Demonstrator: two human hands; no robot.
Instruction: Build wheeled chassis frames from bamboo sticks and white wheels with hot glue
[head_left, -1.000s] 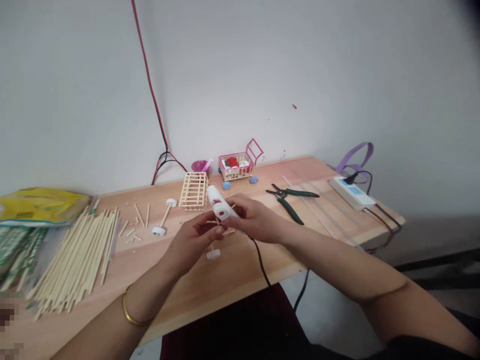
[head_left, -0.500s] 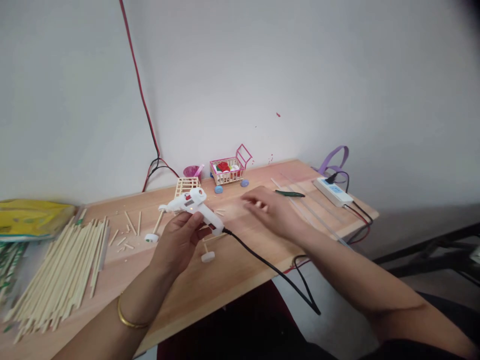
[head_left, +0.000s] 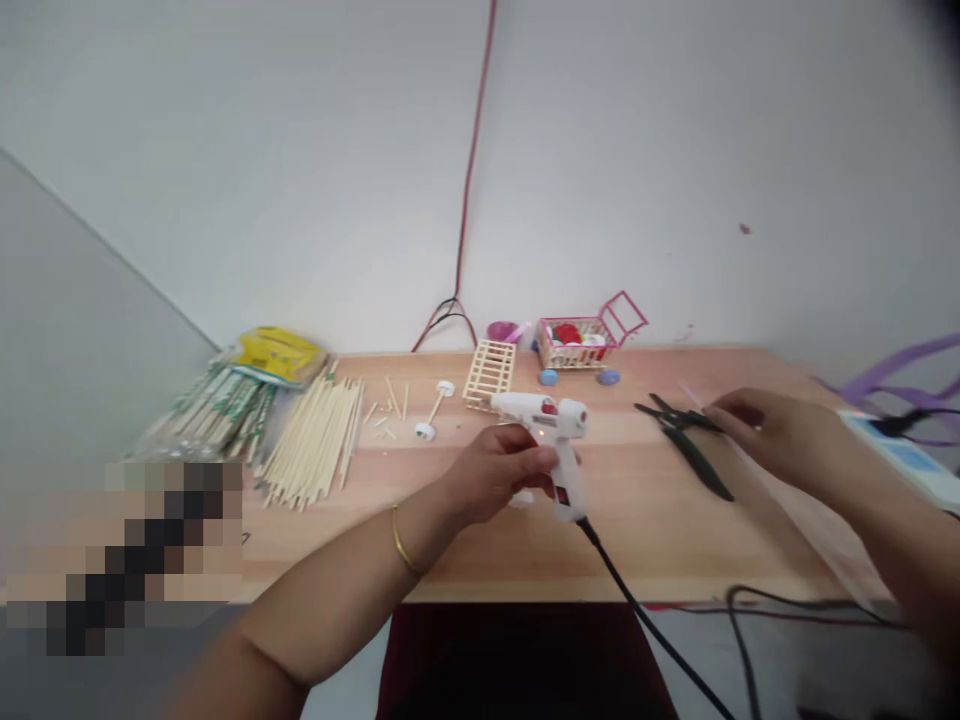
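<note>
My left hand (head_left: 517, 462) is wrapped around the white glue gun (head_left: 551, 420), its nozzle pointing left and its small light glowing. A black cord runs down from the handle. On the right, my right hand (head_left: 757, 425) has its fingers pinched on a clear glue stick (head_left: 691, 394), lying slantwise on the table. Beside those fingers lie pliers (head_left: 697, 465) with dark green handles. Left of the gun are a lattice panel of small sticks (head_left: 491, 370) and a stick axle with white wheels (head_left: 435, 410). Another white wheel (head_left: 521, 498) is partly hidden beneath my left hand.
A small pink-trimmed cart (head_left: 577, 345) stands at the back by a purple bowl (head_left: 502, 331). Wooden sticks (head_left: 315, 445), cut pieces and a yellow packet (head_left: 279, 355) lie left. A power strip (head_left: 900, 455) is at far right. Something pixelated covers the lower left.
My view has swung left. My right hand has moved over to the glue stick beside the pliers, its fingers closing. The glue gun stays in my left hand.
</note>
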